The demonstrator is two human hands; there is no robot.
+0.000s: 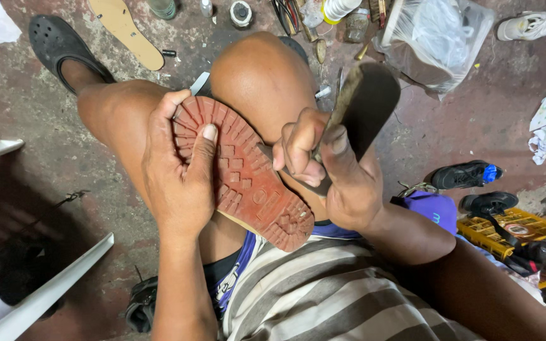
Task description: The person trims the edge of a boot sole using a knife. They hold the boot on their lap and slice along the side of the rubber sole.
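Bare arms, a grey-and-white striped shirt [323,290], one black clog [58,44]

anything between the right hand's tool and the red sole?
Nothing visible. The left hand grips the red sole on the knee, thumb across the tread. The right hand holds a flat dark tool at the sole's right edge; the contact point is hidden.

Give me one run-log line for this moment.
left hand: holds red sole on lap | right hand: grips dark tool at sole edge | floor: insole, black clog, yellow crate
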